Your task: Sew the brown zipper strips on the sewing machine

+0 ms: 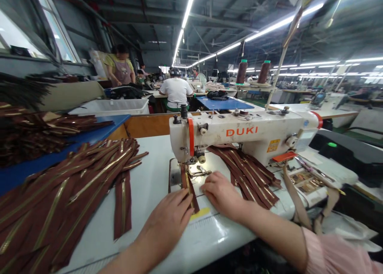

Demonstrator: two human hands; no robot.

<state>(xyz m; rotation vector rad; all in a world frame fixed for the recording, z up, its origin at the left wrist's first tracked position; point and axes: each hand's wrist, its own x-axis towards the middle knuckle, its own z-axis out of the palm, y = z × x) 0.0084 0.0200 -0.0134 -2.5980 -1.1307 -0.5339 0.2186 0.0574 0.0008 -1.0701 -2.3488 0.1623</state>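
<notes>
A brown zipper strip with gold teeth [184,179] runs under the presser foot of a white sewing machine [215,128]. My left hand [167,214] is on the strip's near end, its fingers close together and the thumb low beside it. Just right of the needle plate, my right hand [223,196] has curled fingers resting near the bed; whatever its fingertips may pinch is hidden. Behind the needle, more brown zippers [243,174] lie fanned beneath the machine arm. Left of my hands spreads a big pile of similar zippers [77,190].
An open box of small metal parts [306,181] sits at the right, near a beige strap [291,186]. More zippers are heaped on a blue table [98,134] at the left. Brown thread cones [241,72] stand behind the machine. Several people work farther back.
</notes>
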